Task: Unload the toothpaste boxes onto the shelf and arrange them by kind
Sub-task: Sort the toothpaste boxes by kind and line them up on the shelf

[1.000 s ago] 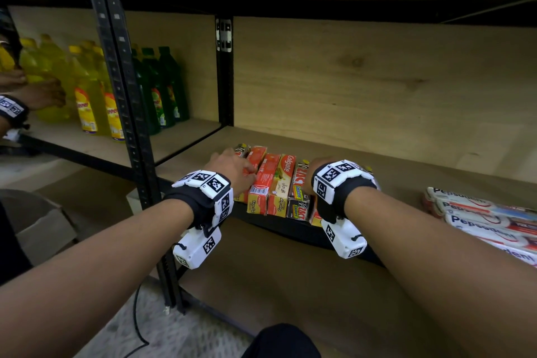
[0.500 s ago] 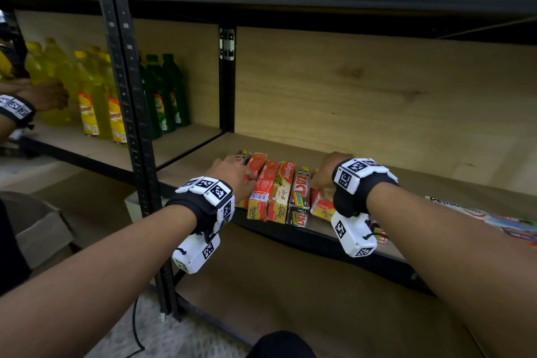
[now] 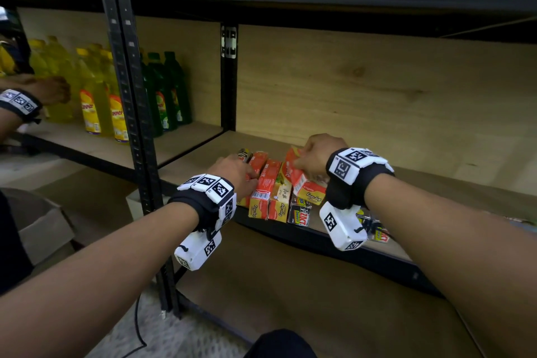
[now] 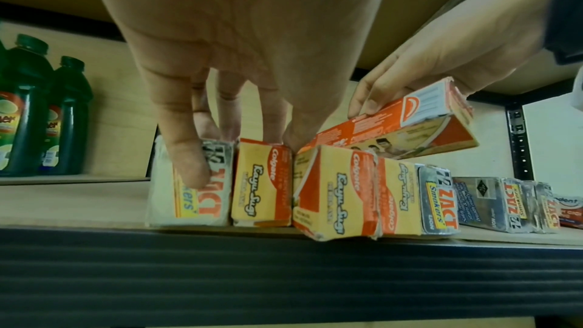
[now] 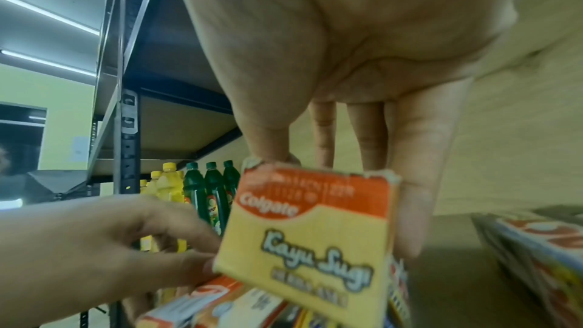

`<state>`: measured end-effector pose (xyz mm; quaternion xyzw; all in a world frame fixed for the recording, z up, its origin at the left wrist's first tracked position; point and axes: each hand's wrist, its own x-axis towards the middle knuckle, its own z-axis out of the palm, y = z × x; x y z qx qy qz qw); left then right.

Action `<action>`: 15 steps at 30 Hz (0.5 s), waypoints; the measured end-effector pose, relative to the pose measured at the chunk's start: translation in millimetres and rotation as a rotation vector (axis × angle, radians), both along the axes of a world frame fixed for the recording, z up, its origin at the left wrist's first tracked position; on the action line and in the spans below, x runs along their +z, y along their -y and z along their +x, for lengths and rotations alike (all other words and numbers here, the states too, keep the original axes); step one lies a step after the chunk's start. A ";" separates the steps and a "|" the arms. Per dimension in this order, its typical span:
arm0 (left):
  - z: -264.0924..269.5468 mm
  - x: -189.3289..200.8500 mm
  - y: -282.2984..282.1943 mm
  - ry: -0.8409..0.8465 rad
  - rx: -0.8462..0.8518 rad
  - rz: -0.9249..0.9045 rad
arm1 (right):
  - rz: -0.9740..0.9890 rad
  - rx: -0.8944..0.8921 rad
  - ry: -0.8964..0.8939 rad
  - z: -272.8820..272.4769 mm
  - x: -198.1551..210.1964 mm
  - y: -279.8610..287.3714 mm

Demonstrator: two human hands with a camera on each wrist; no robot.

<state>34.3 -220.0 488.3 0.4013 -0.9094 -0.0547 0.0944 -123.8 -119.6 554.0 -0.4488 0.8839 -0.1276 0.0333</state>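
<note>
Orange-and-yellow Colgate boxes (image 3: 270,192) and silver Zact boxes (image 3: 299,212) lie side by side at the front edge of the wooden shelf (image 3: 436,192). My left hand (image 3: 235,171) rests on the left end of the row. Its fingers (image 4: 186,158) press down on a Zact box (image 4: 214,198) and the Colgate box (image 4: 261,183) beside it. My right hand (image 3: 316,154) grips one Colgate Kayu Sugi box (image 3: 305,183) from above. That box (image 4: 394,129) hangs tilted over the middle of the row. In the right wrist view, thumb and fingers pinch its top edge (image 5: 309,233).
More Zact boxes (image 4: 492,198) and a Pepsodent box (image 4: 567,206) lie further right. Yellow bottles (image 3: 93,102) and green bottles (image 3: 162,96) fill the left bay behind black uprights (image 3: 128,96). Another person's hand (image 3: 43,90) reaches there. A cardboard box (image 3: 43,224) stands on the floor at the left.
My right hand has picked a Colgate box up from the right end of the row and raised it leftward over the other boxes. My left hand has stayed on the row.
</note>
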 end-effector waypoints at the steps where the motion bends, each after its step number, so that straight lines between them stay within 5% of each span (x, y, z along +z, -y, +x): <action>1: 0.2 0.1 0.2 -0.007 -0.003 -0.004 | -0.040 0.015 0.024 2.2 -4.8 1.3; 9: 0.5 -2.7 7.7 -0.005 -0.035 -0.007 | -0.070 0.080 0.031 27.1 -26.2 19.5; 15: 0.1 -0.5 9.3 0.008 -0.053 -0.001 | -0.140 0.181 0.201 17.4 -22.7 -5.6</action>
